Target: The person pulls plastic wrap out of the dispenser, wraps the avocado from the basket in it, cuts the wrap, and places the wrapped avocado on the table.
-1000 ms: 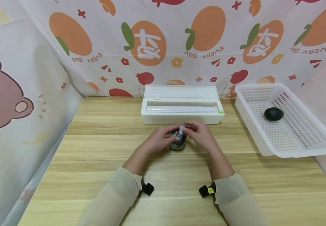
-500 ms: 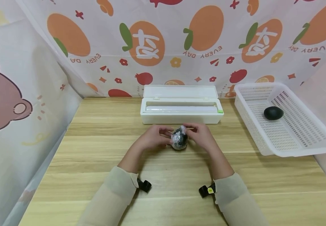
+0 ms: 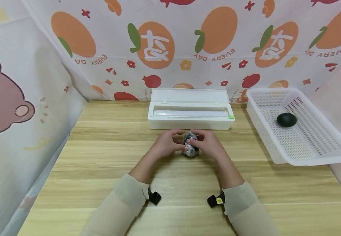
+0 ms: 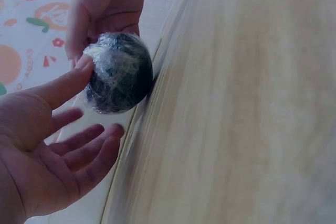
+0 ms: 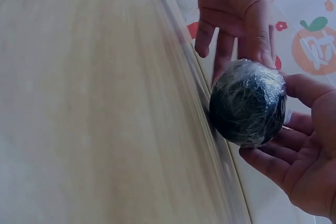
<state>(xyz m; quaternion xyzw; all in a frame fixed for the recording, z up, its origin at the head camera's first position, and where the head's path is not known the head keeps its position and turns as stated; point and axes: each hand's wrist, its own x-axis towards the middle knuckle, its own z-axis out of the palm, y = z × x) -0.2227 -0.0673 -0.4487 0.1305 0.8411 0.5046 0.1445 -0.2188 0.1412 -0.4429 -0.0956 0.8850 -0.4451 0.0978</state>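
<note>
- Wooden table (image 3: 105,157) carries everything; a white basket (image 3: 321,157) sits at 3 o'clock with a bare dark ball (image 3: 287,119) inside, and a white film dispenser (image 3: 190,122) lies open at 12 o'clock.
- Left hand (image 3: 166,146) and right hand (image 3: 208,145) meet at the table's centre around the film-wrapped dark ball (image 3: 190,147), just in front of the dispenser.
- Left fingers (image 4: 84,148) are spread and relaxed, only the thumb touching the ball; right fingers (image 5: 273,163) cup it loosely from below.
- Judged step: smoothing down the last loose film; next would call for pressing the ends flat and a firmer hold before carrying.
- Hard to tell: whether the film's end is sealed, and whether the ball rests on the table.
</note>
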